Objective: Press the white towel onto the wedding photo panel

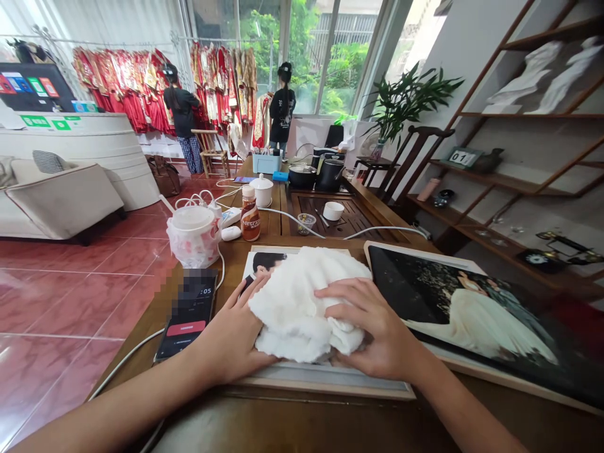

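A bunched white cloth [306,302] lies on a framed portrait [391,387] on the table in front of me. It covers most of the picture, leaving dark hair and part of a face at the top. My right hand [372,327] presses on the cloth's right side, its fingers curled over the folds. On the other side, my left hand [236,336] holds the cloth's edge between thumb and fingers, and some fingertips are hidden. A phone [186,314] with a lit screen and a cable lies left of that hand.
A second framed photo [453,302] lies at right, touching or close to the first. Beyond stand a wrapped white tub [191,229], a brown bottle [250,217], a lidded white cup [261,190] and a tea tray [302,204]. Two people stand by red garments [136,88].
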Motion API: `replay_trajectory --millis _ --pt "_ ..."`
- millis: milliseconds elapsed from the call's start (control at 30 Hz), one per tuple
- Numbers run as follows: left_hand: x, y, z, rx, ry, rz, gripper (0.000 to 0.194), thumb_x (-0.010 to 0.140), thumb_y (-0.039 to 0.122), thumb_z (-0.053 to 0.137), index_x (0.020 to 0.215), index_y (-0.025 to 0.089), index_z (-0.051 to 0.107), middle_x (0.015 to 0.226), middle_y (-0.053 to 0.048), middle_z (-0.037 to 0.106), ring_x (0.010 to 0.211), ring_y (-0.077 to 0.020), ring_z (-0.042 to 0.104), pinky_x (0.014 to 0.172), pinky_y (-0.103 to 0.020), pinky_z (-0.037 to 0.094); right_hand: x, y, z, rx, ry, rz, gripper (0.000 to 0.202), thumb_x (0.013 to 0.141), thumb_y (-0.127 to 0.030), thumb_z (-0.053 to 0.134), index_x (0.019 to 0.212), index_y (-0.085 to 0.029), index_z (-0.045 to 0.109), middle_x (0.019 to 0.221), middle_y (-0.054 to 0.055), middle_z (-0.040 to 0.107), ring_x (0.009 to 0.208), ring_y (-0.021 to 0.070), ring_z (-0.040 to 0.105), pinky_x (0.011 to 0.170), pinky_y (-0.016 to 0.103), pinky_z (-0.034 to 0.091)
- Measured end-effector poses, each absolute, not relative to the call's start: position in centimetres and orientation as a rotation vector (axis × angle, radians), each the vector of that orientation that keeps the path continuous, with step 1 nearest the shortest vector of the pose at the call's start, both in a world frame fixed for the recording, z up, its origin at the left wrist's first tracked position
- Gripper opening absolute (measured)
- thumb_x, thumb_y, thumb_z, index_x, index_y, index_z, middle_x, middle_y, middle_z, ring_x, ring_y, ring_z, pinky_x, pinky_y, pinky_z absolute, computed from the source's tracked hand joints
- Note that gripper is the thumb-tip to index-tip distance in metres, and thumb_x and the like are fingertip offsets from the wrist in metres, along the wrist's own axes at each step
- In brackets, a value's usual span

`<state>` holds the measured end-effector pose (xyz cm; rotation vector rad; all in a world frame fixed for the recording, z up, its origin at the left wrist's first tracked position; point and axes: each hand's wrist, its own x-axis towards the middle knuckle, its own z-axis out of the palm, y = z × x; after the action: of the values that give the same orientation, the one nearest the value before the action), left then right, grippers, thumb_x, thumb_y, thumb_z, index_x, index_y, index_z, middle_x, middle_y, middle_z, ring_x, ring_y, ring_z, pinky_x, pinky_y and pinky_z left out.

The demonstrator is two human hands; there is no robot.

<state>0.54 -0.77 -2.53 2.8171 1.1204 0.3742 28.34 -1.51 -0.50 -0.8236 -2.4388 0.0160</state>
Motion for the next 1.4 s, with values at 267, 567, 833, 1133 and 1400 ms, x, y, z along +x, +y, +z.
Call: replay_trajectory --millis 267,567,833,1133,1400 --pt "0.8 -1.2 -2.2 2.803 1.186 0.405 0.074 0.092 0.055 0.052 0.152 0.016 0.031 0.158 -0.012 0.025 0.147 -0.0339 0.014 0.118 -0.051 0.018 28.8 -1.2 -0.4 -0.936 -2.395 -0.071 0.035 0.070 -0.020 0.073 0.099 -0.023 0.055 0.123 0.007 0.062 0.112 0.0285 0.054 0.093 0.046 0.037" --pt "0.6 -1.1 -2.3 2.806 1.152 0.404 0.083 0.088 0.052 0.059 0.154 0.014 0.026 0.160 -0.014 0.019 0.147 -0.0339 0.012 0.118 -0.052 0.018 28.7 -1.2 -0.4 -0.893 -2.428 -0.042 0.036 0.071 -0.022 0.072 0.102 -0.024 0.055 0.124 0.007 0.062 0.112 0.0285 0.054 0.093 0.045 0.038" --pt "0.5 -1.0 -2.5 2.815 1.111 0.415 0.086 0.084 0.050 0.063 0.154 0.019 0.026 0.159 -0.010 0.025 0.147 -0.0341 0.014 0.118 -0.052 0.019 28.2 -1.5 -0.5 -0.811 -2.438 0.043 0.038 0.071 -0.024 0.073 0.104 -0.024 0.054 0.125 0.008 0.061 0.115 0.0293 0.052 0.095 0.046 0.039" --pt "0.4 -1.6 -2.4 2.807 1.177 0.460 0.071 0.092 0.056 0.053 0.150 0.018 0.035 0.157 -0.011 0.030 0.145 -0.0351 0.021 0.117 -0.052 0.020 28.2 -1.4 -1.0 -0.926 -2.393 -0.085 0.036 0.075 -0.020 0.068 0.108 -0.023 0.053 0.127 0.010 0.060 0.114 0.0299 0.053 0.093 0.047 0.041" --pt "0.2 -1.0 -2.6 2.807 1.123 0.375 0.083 0.084 0.049 0.063 0.153 0.017 0.029 0.160 -0.012 0.022 0.147 -0.0346 0.012 0.118 -0.052 0.018 28.0 -1.7 -0.6 -0.832 -2.446 0.022 0.036 0.071 -0.020 0.068 0.104 -0.024 0.054 0.124 0.008 0.062 0.116 0.0290 0.054 0.096 0.046 0.041"
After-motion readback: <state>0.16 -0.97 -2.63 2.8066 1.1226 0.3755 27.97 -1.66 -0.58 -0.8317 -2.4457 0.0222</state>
